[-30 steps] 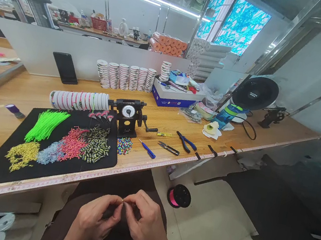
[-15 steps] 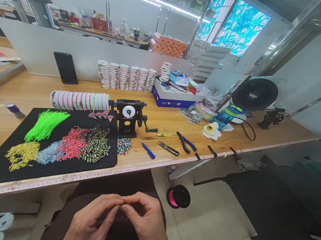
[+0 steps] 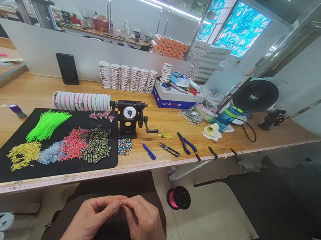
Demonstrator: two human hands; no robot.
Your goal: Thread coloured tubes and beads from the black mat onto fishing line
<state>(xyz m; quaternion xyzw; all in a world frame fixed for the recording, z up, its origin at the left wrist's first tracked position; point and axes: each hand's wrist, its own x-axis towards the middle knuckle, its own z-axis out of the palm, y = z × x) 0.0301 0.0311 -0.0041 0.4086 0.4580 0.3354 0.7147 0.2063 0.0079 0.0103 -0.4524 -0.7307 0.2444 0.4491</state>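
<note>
Over my lap, my left hand (image 3: 93, 215) and my right hand (image 3: 145, 222) meet at the fingertips. Thumb and forefinger of each are pinched together. A tiny gold-orange speck shows where they touch, too small to name. Beyond them, on the bench, a black mat (image 3: 54, 175) carries a heap of small gold-coloured pieces (image 3: 24, 155), pale blue pieces (image 3: 51, 153), short pink-red tubes (image 3: 73, 145) and dark green barrel-shaped pieces (image 3: 96, 148). A bundle of bright green strips (image 3: 47, 126) lies behind these.
A hand-cranked winder (image 3: 129, 118) bears a row of white spools (image 3: 81, 101). Multicoloured beads (image 3: 125, 146), a blue-handled tool (image 3: 148, 150), thread snips (image 3: 169, 149) and pliers (image 3: 186, 144) lie along the bench. A black reel of pink line (image 3: 179, 197) is on the floor.
My left thumb has moved up against the forefinger, closing the gap between them. My right fingers have curled slightly more downward. The two hands stay together at the tips.
</note>
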